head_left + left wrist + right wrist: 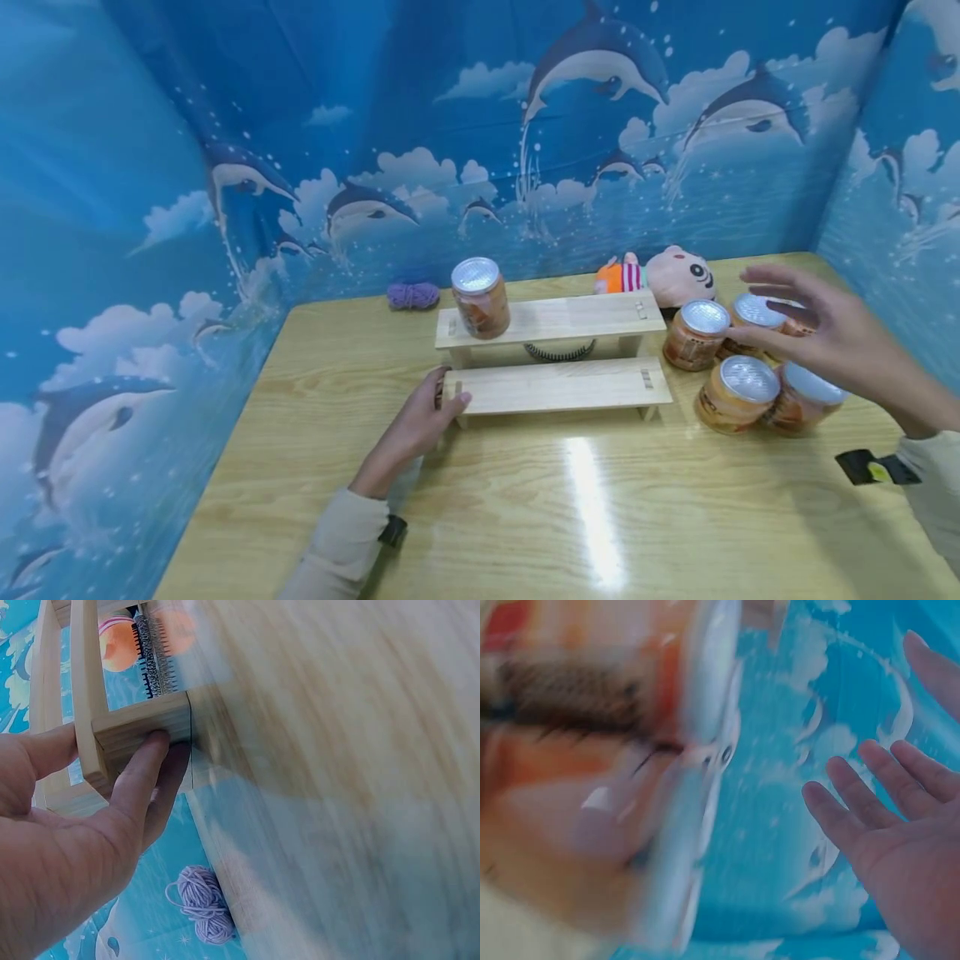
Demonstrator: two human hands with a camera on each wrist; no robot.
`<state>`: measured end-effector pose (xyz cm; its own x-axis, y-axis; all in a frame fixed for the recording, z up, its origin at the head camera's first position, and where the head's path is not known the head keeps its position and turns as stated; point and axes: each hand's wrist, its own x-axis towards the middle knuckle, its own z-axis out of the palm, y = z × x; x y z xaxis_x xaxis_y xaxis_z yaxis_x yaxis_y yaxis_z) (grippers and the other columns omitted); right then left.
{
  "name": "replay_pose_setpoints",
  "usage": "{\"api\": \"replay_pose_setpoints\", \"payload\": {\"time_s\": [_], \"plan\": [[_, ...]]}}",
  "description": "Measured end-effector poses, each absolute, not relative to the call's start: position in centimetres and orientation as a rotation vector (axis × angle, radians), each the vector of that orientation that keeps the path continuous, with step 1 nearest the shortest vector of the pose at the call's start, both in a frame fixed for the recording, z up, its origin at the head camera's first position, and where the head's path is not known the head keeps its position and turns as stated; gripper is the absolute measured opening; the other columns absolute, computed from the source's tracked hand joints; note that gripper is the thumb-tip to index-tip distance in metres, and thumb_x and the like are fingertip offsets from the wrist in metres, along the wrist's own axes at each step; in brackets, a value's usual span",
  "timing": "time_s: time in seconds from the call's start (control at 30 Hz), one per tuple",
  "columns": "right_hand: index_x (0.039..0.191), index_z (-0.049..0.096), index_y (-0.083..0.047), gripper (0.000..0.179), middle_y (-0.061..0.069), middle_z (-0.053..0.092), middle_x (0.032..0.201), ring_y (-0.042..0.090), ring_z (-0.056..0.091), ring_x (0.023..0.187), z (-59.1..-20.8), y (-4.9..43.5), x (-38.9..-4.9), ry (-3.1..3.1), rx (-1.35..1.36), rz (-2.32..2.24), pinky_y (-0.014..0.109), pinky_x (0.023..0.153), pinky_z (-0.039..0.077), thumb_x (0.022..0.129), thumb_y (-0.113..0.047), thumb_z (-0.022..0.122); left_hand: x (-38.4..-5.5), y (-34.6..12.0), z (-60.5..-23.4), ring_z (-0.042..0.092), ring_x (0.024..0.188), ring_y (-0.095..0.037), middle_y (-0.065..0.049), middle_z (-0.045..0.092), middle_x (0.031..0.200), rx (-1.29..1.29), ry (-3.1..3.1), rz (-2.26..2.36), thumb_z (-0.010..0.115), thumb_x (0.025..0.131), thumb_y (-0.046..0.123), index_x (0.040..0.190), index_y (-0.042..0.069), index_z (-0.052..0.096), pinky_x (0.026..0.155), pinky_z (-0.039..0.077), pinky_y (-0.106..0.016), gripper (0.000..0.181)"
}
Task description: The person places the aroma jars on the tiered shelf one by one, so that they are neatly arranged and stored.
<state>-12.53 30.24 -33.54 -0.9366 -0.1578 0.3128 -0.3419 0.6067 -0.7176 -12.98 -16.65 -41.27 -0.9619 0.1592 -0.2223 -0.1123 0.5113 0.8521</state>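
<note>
My left hand grips the left end of the lower wooden shelf, thumb on top and fingers against the end support. In the left wrist view, the fingers press on that wooden leg. My right hand hovers over the group of cans at the right, fingers spread and holding nothing. Under and beside it stand several orange-labelled cans with silvery lids, among them a front can and a left can. One more can stands upright at the left of the upper shelf.
Purple yarn lies at the table's back left. A plush toy lies behind the upper shelf's right end. A black coiled item shows beneath the upper shelf. Dolphin-printed curtain surrounds the wooden table.
</note>
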Motion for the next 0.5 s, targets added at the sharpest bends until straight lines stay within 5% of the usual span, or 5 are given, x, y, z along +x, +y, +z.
{"api": "replay_pose_setpoints", "payload": {"time_s": [0.13,0.3,0.43,0.5], "plan": [[0.151,0.043,-0.009,0.072,0.021,0.046,0.142,-0.016,0.039,0.114,-35.1,32.2,-11.4,-2.659,0.288,1.179,-0.005,0.089,0.033,0.089,-0.007,0.079,-13.0,-16.6,-41.2,0.037,0.143,-0.041,-0.023,0.037,0.157,0.027,2.499,1.409,0.058,0.104,0.032,0.159,0.003,0.026,0.118,0.03,-0.057,0.069],[0.154,0.038,-0.005,0.076,0.029,0.042,0.147,-0.001,0.038,0.134,-36.9,34.2,-10.0,-2.712,0.202,1.143,-0.007,0.092,0.023,0.09,-0.011,0.079,-12.9,-16.5,-41.1,0.036,0.144,-0.039,-0.021,0.036,0.159,0.004,2.494,1.398,0.058,0.104,0.033,0.159,0.005,0.026,0.118,0.03,-0.057,0.07],[0.157,0.031,-0.002,0.082,0.034,0.034,0.152,0.036,0.026,0.148,-38.5,35.2,-9.2,-2.764,0.127,1.15,0.03,0.125,0.018,0.091,-0.018,0.079,-12.9,-16.5,-41.1,0.034,0.145,-0.038,-0.02,0.034,0.16,0.009,2.482,1.414,0.058,0.104,0.032,0.16,0.005,0.025,0.119,0.029,-0.056,0.07],[0.157,0.031,-0.002,0.084,0.031,0.035,0.153,0.034,0.025,0.15,-39.3,35.6,-8.8,-2.754,0.129,1.168,0.032,0.125,0.019,0.09,-0.015,0.079,-12.9,-16.5,-41.1,0.034,0.145,-0.038,-0.02,0.034,0.16,0.011,2.481,1.417,0.058,0.104,0.032,0.16,0.005,0.025,0.119,0.029,-0.056,0.07]]}}
